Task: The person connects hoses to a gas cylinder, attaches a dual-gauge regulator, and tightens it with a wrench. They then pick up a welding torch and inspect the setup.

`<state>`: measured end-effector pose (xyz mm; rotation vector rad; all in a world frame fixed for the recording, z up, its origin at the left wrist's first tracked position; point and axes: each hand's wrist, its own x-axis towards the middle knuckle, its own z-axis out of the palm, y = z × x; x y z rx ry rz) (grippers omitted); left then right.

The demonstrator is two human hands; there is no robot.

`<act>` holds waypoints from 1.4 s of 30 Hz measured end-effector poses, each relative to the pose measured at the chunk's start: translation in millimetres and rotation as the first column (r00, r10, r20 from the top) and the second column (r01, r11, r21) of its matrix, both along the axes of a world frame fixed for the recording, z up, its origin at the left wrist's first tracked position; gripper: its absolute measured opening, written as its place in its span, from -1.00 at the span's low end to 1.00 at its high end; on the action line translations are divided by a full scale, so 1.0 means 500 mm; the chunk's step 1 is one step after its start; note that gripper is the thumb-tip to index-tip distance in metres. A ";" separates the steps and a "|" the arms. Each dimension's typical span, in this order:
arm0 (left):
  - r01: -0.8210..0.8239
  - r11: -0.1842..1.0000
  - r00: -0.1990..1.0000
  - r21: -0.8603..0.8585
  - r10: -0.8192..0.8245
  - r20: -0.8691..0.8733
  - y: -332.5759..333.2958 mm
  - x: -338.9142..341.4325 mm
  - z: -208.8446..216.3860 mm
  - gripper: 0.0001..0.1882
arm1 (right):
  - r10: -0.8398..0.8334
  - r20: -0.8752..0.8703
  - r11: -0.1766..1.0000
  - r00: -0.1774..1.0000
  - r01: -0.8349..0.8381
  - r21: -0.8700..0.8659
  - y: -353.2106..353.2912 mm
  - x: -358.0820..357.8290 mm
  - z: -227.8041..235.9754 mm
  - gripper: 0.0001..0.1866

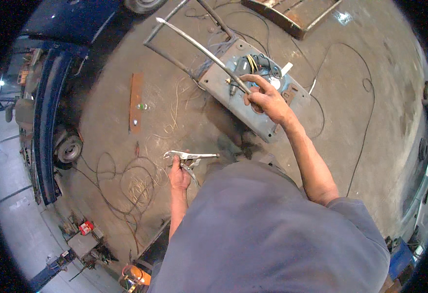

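My right hand (271,103) is closed round the lower end of a long, slim metal bar (199,46). The bar slants up and to the left, ending in a pale, tapered tip. It passes over a grey-blue wheeled cart or machine (250,115) with a tubular frame handle (172,61). On the cart's top lie a power tool (234,85) with coiled cables and a rusty metal piece (289,93). Lower left, near my body, my left hand (179,177) grips silver locking pliers (189,156), their jaws pointing left and apart from the bar.
A rusty flat strip (135,117) lies on the concrete floor at left. Tangled cables (138,190) spread below it, and a black cable (367,122) curves at right. A rusty metal tray (299,31) stands far off. A vehicle wheel (69,150) and an orange cylinder (140,275) are at left.
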<state>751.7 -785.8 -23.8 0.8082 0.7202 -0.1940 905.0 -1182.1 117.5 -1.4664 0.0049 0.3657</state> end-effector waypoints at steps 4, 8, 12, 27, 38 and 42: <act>-0.002 1.000 1.000 0.000 0.002 0.019 -0.015 0.006 0.023 -0.61 | 0.028 -0.058 0.940 0.998 -0.006 0.342 0.029 -0.011 0.063 -0.53; -0.046 0.999 0.997 0.007 0.045 0.055 -0.002 -0.014 -0.015 -0.59 | 0.065 0.072 0.884 0.995 -0.091 0.458 0.046 0.018 0.109 -0.48; -0.101 0.995 0.992 0.008 0.100 0.081 -0.004 -0.025 -0.018 -0.58 | 0.066 0.079 0.824 0.995 -0.099 0.558 0.055 0.026 0.125 -0.52; -0.270 0.963 0.960 -0.014 0.270 0.071 -0.019 -0.026 -0.021 -0.61 | 0.227 -0.044 0.499 0.973 -0.077 0.863 0.090 -0.029 0.104 -0.62; -0.118 0.993 0.989 -0.004 0.118 0.092 -0.010 -0.022 -0.017 -0.55 | 0.157 -0.059 0.553 0.986 -0.038 0.832 0.095 -0.056 0.120 -0.74; -0.111 0.994 0.988 -0.008 0.111 0.111 -0.009 -0.022 -0.022 -0.56 | 0.129 -0.037 0.552 0.991 -0.041 0.833 0.098 -0.060 0.123 -0.67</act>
